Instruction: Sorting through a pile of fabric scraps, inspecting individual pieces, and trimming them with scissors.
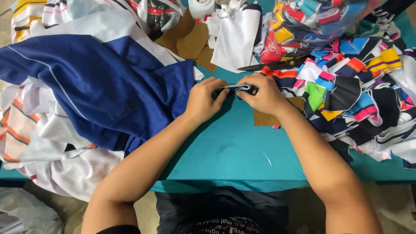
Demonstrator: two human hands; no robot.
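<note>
Pinching a small dark-and-white folded fabric strip (236, 89) from both ends, left hand (203, 100) and right hand (262, 94) close their grip above the teal desk (229, 147); soft, light cloth, probably best held at its edges.

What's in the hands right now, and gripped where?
Both hands pinch one small dark fabric strip with white edging above the teal table: left hand holds its left end, right hand its right end. Most of it is hidden by fingers.
</note>
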